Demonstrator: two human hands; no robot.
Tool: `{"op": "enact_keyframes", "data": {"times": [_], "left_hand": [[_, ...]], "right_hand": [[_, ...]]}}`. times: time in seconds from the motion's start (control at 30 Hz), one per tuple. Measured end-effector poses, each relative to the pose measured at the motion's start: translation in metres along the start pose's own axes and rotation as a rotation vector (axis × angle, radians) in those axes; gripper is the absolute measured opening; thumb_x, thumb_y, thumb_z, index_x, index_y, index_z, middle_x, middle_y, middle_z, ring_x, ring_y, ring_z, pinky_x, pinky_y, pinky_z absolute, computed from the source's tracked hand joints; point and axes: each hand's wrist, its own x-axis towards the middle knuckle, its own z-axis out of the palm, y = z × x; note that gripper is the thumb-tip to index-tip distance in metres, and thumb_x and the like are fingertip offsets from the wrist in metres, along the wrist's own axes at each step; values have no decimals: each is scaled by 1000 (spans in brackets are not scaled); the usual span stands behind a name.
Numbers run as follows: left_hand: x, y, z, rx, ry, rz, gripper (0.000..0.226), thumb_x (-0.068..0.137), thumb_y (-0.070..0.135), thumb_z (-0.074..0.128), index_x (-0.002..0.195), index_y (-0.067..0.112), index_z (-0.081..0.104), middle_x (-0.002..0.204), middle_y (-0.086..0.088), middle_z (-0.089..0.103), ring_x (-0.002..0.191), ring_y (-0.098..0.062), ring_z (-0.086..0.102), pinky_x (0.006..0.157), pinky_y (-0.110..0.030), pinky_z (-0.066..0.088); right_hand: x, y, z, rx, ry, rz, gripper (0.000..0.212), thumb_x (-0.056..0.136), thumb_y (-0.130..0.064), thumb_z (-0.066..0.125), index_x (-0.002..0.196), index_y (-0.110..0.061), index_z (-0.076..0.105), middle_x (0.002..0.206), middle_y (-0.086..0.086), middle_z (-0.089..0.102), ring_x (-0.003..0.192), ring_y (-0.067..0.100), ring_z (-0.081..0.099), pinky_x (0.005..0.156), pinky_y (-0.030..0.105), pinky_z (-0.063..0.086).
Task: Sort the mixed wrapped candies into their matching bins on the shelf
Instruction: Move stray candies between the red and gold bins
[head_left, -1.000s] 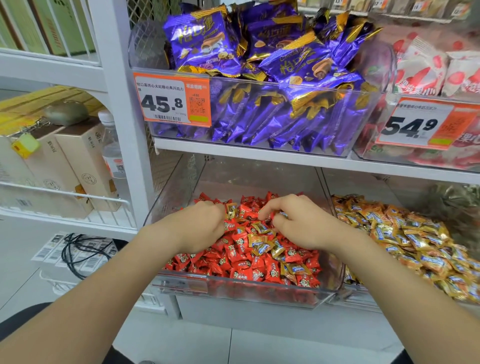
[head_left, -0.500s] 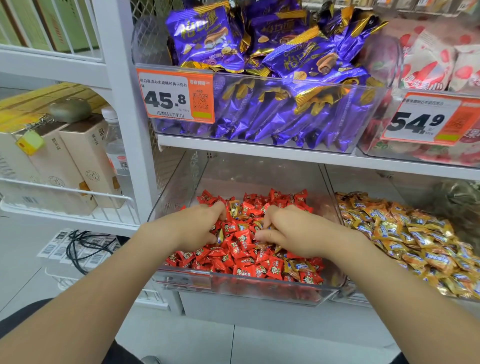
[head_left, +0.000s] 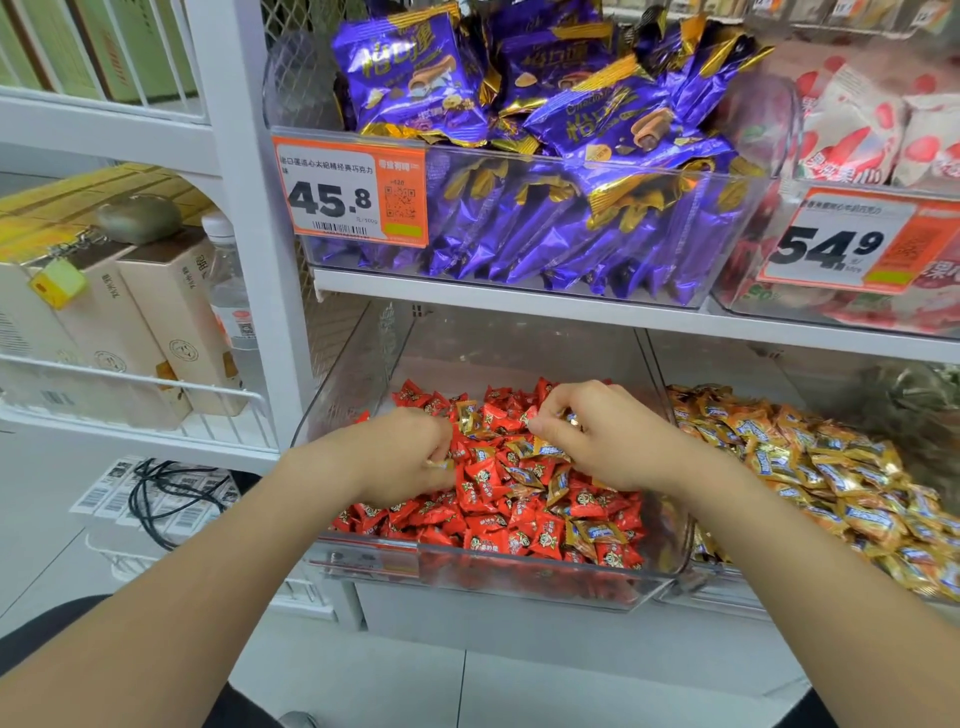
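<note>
Wrapped candies (head_left: 483, 488), mostly red with a few gold mixed in, fill a clear bin (head_left: 519, 579) below a white shelf (head_left: 519, 306). Both hands are down in the pile. The left hand (head_left: 400, 452) has its fingers curled, its grip pinched together on the edge of a gold wrapper (head_left: 439, 464). The right hand (head_left: 608, 441) has its grip closed tight on a gold candy (head_left: 569, 418), thumb against fingertips. Just to the right, a second bin (head_left: 717, 597) holds gold candies (head_left: 831, 467).

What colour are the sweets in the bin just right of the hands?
Those sweets are golden orange with blue labels, clearest in the head view.
</note>
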Motion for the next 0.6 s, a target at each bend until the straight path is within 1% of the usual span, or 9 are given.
{"op": "enact_keyframes", "data": {"times": [0.07,0.1,0.17,0.23,0.33,0.4,0.47,0.53,0.6], "left_hand": [[-2,6,-5,-60,92,-9,22,104,36,50,93,17,48,86,-2,59,80,-22,56,68,-38,43],[-2,8,-7,-105,150,-8,19,103,33,47,93,17,46,81,-3,59,76,-24,56,65,-39,44],[1,13,-9,-197,243,13,12,102,28,48,96,17,46,72,-3,58,66,-24,55,58,-38,41],[5,18,-6,-209,275,60,8,102,23,48,109,20,49,75,0,62,70,-23,60,61,-38,44],[14,28,-1,-30,280,139,38,103,20,44,134,39,52,108,4,68,99,-24,65,82,-44,54],[20,37,2,56,254,108,31,107,29,44,128,44,59,116,4,62,107,-26,64,87,-46,55],[28,42,6,78,238,62,27,107,50,44,118,36,64,111,1,61,105,-29,65,85,-46,55],[32,43,9,126,203,-4,41,101,64,48,109,26,63,106,-2,62,100,-32,66,82,-47,56],[33,40,11,166,159,-42,48,95,66,59,110,20,61,110,-5,63,102,-33,65,83,-46,56]], "right_hand": [[-1,0,-4,55,-2,30,21,105,-42,59,103,-26,71,55,-17,61,50,-1,57,59,24,43],[-2,-1,-6,74,-17,41,21,105,-41,60,112,-25,71,56,-22,61,48,1,57,57,21,43],[-3,0,-7,79,-54,70,33,106,-38,59,134,-21,65,60,-21,49,47,-2,52,53,11,38],[-4,0,-9,54,-70,80,39,107,-34,58,141,-18,61,69,-20,44,45,-3,47,51,10,37],[-7,0,-15,52,-85,88,26,101,-21,56,120,-23,74,74,-14,63,45,0,54,50,12,38],[-10,-2,-16,47,-79,109,23,97,-22,56,99,-25,79,78,-13,70,59,-3,63,57,13,45],[-11,-1,-13,16,-33,119,28,95,-30,55,82,-22,78,76,-6,74,69,7,68,70,30,55],[-11,1,-7,-46,6,88,42,99,-41,51,74,-15,74,63,-3,68,62,13,64,67,34,52],[-10,2,-1,-133,-15,28,56,103,-57,48,71,-16,69,58,1,62,65,18,63,71,37,54]]}}
